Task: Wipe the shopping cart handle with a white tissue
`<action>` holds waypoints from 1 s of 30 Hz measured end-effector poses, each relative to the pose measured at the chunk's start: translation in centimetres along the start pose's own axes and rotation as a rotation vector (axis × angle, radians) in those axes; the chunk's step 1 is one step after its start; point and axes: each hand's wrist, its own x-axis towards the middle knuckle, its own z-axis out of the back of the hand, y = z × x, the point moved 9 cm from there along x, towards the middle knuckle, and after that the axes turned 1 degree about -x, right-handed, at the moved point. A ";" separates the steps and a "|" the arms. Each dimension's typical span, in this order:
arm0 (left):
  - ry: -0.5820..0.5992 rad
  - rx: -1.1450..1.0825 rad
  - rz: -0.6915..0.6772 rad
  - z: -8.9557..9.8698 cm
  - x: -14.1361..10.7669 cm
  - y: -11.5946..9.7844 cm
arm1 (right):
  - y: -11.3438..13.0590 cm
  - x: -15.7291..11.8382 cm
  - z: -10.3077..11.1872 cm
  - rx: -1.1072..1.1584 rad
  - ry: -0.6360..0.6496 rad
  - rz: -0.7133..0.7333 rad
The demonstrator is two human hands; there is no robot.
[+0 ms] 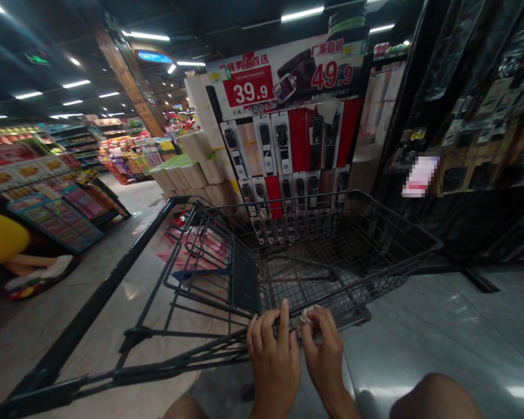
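A dark wire shopping cart (332,276) stands before me, its basket reaching to the right and its push handle on the left. Over its near side rail lies my left hand (273,352), with several fingers curled on the rail and the index finger stretched out. Just to the right, my right hand (325,343) pinches a small crumpled whitish wipe (306,315) against the same rail. Whether it is cloth or paper I cannot tell. A dark plastic panel (245,279) sits upright inside the cart, left of my hands.
Behind the cart rises a rack of packaged belts (283,145) under a price sign (283,78). Dark hanging goods (484,128) line the right. Stacked paper packs (187,166) and shelves (61,209) stand left. A person's foot (39,273) shows at the left edge. My knees are below.
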 end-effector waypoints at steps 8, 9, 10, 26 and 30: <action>0.014 0.008 0.019 -0.1 0.1 0.0 | -6.7 -2.4 0.1 -0.036 0.019 -0.195; 0.007 0.005 0.028 0.0 0.1 0.0 | -7.6 -2.7 0.5 -0.033 0.012 -0.230; -0.006 -0.001 0.039 0.0 0.1 0.1 | -8.3 -2.9 1.0 -0.031 -0.001 -0.259; -0.092 -0.041 0.012 -0.4 -0.6 0.5 | 1.1 1.2 1.1 -0.011 -0.092 0.087; -0.088 -0.034 0.015 -0.6 -0.7 0.6 | -0.4 0.2 -0.2 -0.003 -0.033 0.044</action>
